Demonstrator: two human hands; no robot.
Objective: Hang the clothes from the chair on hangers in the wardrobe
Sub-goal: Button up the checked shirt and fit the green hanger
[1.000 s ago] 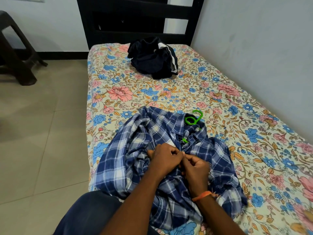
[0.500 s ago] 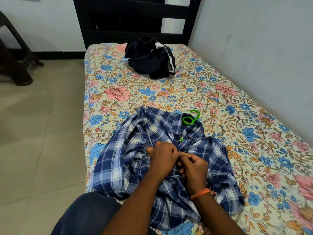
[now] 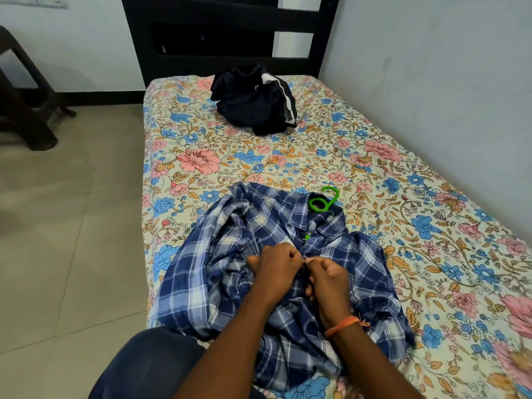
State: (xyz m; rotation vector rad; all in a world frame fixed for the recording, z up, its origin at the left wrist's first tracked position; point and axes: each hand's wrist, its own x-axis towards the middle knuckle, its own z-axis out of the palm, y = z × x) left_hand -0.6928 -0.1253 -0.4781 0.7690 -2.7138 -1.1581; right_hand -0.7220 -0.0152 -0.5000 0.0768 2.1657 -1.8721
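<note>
The fingers of the left hand [image 3: 275, 262] and the right hand [image 3: 326, 273] are curled and meet tip to tip, each pinching an edge of the blue plaid shirt [image 3: 230, 254] at its front opening, apparently at a button. Just beyond the fingertips lies the collar, with the hook of a green hanger [image 3: 324, 200] poking out of it. The shirt spreads crumpled around both hands on the floral bedsheet [image 3: 288, 156]. It looks light, soft and limp, so it will sag and slide wherever it is not supported. The safest hold is probably the stiff hanger hook, not the cloth. Farther away, near the headboard, sits a dark garment [image 3: 253, 102] in a heap.
</note>
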